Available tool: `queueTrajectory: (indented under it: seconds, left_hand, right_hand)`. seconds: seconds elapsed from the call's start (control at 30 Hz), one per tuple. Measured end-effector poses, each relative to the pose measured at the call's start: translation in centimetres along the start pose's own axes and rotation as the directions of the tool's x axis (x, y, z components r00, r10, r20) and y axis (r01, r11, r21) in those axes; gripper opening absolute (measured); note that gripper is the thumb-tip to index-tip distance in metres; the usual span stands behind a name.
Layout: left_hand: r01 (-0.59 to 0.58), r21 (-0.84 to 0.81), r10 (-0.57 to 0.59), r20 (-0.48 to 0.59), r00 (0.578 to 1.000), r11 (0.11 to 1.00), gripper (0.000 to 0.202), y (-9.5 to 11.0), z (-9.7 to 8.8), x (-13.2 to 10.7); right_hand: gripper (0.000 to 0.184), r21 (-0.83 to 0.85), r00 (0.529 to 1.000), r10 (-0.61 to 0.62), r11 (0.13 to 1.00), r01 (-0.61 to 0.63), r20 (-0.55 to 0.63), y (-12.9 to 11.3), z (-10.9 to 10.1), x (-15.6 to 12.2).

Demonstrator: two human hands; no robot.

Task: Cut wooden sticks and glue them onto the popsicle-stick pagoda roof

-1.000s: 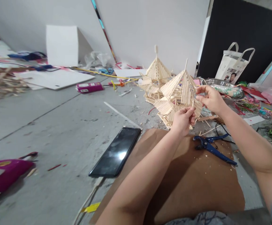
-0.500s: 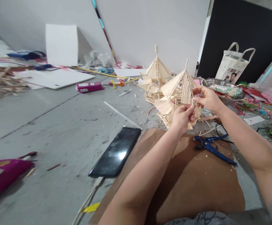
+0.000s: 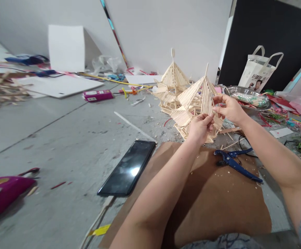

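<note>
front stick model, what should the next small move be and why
I'd probably ease the left hand gently toward the front stick model, with the right hand steadying, since both hands' fingertips are close together by its right side, and its thin build looks easily jarred.

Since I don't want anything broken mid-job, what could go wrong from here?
1. The left hand and right hand are right at the front stick model; a slip might loosen its thin sticks or push it into the model behind.
2. The blue cutter lies with handles spread below the right forearm; lowering that arm could catch it.
3. The phone's cable runs beside the left forearm and might snag.
</note>
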State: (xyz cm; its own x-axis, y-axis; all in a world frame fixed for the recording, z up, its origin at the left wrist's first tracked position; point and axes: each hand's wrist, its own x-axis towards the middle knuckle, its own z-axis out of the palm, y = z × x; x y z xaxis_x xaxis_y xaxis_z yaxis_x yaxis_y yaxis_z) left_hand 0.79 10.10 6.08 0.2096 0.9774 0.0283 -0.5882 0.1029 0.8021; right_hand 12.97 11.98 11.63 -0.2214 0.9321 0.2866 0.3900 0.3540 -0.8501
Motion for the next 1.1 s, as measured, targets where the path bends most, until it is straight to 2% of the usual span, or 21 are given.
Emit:
queueTrajectory:
  seconds: [0.4, 0.83, 1.0, 1.1]
  left_hand:
    - [0.028, -0.026, -0.028, 0.017, 0.999, 0.999, 0.019, 0.2, -0.2, -0.3]
    - [0.031, -0.032, -0.030, 0.025, 0.999, 0.999, 0.028, 0.3, 0.1, -0.3]
    - [0.123, -0.036, -0.120, 0.075, 0.990, 0.992, 0.023, 0.4, -0.2, -0.5]
    - [0.225, -0.020, -0.218, 0.186, 0.958, 0.974, 0.020, 0.4, -0.5, -1.0]
  right_hand:
    - [0.023, 0.026, 0.998, -0.006, 1.000, 0.008, -0.064, -0.2, 0.5, 0.2]
    - [0.027, -0.022, 0.998, -0.007, 1.000, 0.006, -0.063, -0.1, 0.4, -0.1]
    - [0.022, 0.022, 0.986, -0.012, 1.000, 0.015, -0.166, -0.3, -1.4, -1.8]
    - [0.020, 0.016, 0.972, 0.046, 0.999, -0.043, -0.230, 1.3, -3.6, -3.3]
